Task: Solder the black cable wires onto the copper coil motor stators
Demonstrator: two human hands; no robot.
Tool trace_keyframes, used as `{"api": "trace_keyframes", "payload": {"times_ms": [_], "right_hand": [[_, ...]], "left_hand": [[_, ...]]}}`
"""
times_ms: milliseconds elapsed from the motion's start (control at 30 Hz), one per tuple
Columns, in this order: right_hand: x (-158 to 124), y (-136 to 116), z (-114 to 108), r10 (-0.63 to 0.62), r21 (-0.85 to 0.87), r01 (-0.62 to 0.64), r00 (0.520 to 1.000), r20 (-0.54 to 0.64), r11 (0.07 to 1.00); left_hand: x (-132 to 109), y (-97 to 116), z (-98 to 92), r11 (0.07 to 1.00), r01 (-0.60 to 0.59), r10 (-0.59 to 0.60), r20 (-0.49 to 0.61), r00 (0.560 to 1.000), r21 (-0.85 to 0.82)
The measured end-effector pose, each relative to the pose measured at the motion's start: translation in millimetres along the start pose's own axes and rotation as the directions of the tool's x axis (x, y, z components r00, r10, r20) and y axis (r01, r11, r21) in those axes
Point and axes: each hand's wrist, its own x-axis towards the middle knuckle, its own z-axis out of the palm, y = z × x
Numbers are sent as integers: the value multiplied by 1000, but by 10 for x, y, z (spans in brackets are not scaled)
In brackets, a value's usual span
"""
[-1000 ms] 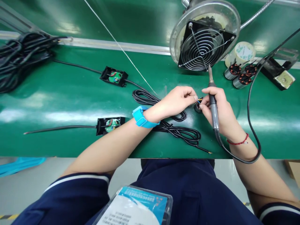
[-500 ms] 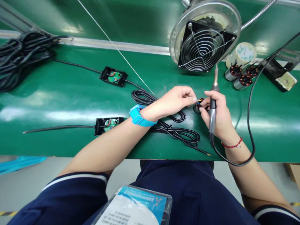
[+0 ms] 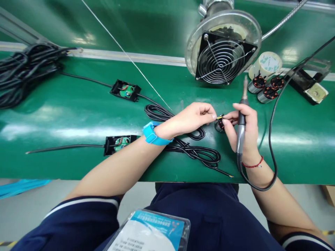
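My left hand (image 3: 197, 114), with a blue band at its wrist, pinches thin coloured wires (image 3: 219, 118). These wires rise from a small round motor part (image 3: 219, 126) on the green bench (image 3: 86, 118). A soldering iron (image 3: 241, 129) lies in my right hand (image 3: 246, 129), its tip pointing up and away toward the fan. The thumb and fingertips of that same hand also reach the motor part and its wires. Coiled black cables (image 3: 193, 150) lie below and beside my left wrist. Whether the right fingertips pinch a wire is too small to tell.
A round fan (image 3: 221, 64) hangs over the back of the bench. Three motor parts (image 3: 267, 94) and a tape roll (image 3: 267, 64) stand at back right, near a black holder (image 3: 300, 83). Two open black boxes (image 3: 125, 90) and a cable heap (image 3: 23, 73) lie left.
The soldering iron in my right hand has turned more upright and shifted slightly right, away from the fan. My left hand keeps its pinch by the wires. The whole view has shifted slightly.
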Motion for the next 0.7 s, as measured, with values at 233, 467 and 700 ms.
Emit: {"api": "trace_keyframes", "payload": {"times_ms": [233,467,700], "right_hand": [[80,175,-66,111,-3,-113,968,224,994],[84,116,-23,200,235,-236,965,167,943],[75,34,-19,138,222,-171,978,156,960]], "left_hand": [[-3,-12,-38,999,45,-46,53,998,17],[-4,-2,-33,998,47,-46,24,999,-50],[0,3,-37,996,24,-20,41,999,-85]]}}
